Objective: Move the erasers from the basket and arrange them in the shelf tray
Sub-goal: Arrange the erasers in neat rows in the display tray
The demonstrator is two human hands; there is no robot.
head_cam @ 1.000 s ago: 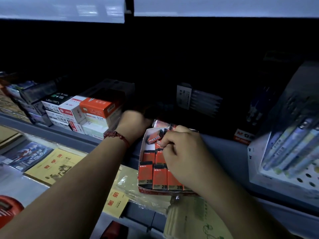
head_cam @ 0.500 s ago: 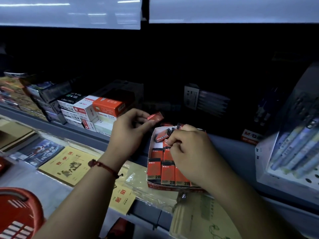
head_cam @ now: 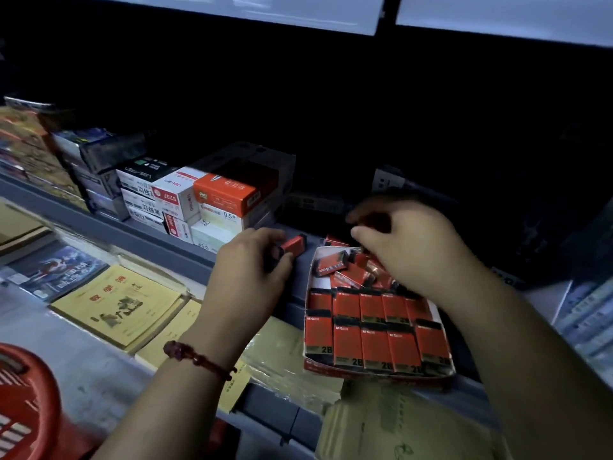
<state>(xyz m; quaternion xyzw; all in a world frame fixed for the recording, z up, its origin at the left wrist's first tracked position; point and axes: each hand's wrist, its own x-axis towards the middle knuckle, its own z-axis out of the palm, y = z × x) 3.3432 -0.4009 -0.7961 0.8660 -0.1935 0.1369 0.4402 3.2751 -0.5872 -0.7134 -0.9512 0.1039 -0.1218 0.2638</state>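
A shallow cardboard tray (head_cam: 309,363) sits on the shelf edge at centre right. Two neat rows of red and black erasers (head_cam: 374,343) marked 2B fill its front; several loose ones (head_cam: 331,263) lie jumbled at its back. My left hand (head_cam: 252,270) grips one red eraser (head_cam: 293,244) just left of the tray's far corner. My right hand (head_cam: 414,250) hovers over the jumbled back part with curled fingers; I cannot tell whether they pinch anything. The red basket (head_cam: 26,403) shows at the bottom left corner.
Stacked white and orange stationery boxes (head_cam: 205,204) stand on the shelf to the left of the tray. Yellow exercise books (head_cam: 116,303) and wrapped booklets lie on the lower ledge. Pen packs (head_cam: 587,313) hang at the right edge. The back of the shelf is dark.
My left hand has drawn back from deep in the shelf with a red eraser and lowered it beside the tray. My right hand has shifted toward the tray's back. The view tilted down.
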